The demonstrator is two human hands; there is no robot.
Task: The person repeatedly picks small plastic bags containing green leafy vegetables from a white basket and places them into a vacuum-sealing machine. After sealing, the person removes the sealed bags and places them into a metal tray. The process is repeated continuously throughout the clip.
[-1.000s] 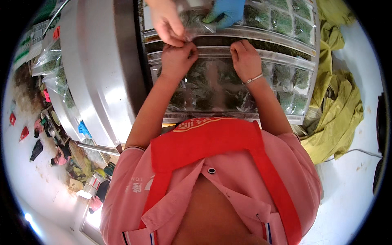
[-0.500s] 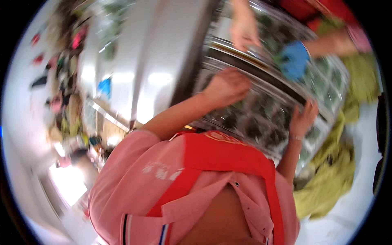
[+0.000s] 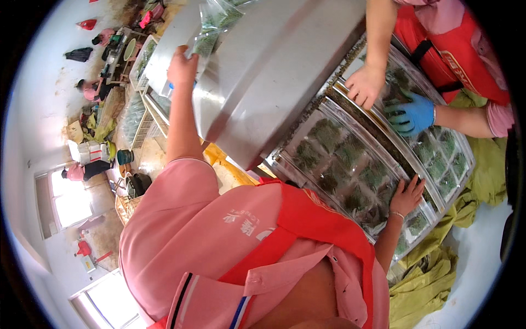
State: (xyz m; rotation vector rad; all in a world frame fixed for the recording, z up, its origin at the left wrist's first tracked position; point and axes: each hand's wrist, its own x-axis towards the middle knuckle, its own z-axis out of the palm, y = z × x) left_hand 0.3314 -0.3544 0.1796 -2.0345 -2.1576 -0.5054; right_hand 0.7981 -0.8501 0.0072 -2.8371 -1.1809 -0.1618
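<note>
My right hand (image 3: 406, 196) lies with spread fingers on a row of clear plastic bags (image 3: 350, 159) of dark green, leafy sprigs, near a long metal bar (image 3: 408, 162). At the far left, my left hand (image 3: 182, 68) reaches over a smooth steel surface (image 3: 263, 60) beside a clear bag of greens (image 3: 205, 43). Its fingers are bent, with their tips mostly hidden. A bit of blue (image 3: 171, 85) shows at its edge. What the fingers hold, if anything, I cannot make out.
Across from me, a co-worker's bare hand (image 3: 366, 85) and blue-gloved hand (image 3: 410, 114) work at a second row of bags (image 3: 438, 156). Yellow-green cloth (image 3: 433, 274) hangs at the right. Crates (image 3: 143, 63) and several people are at the far left.
My left hand has left the bags and swung to the far left over the steel surface. My right hand stays on the bags, fingers spread. The view has turned.
</note>
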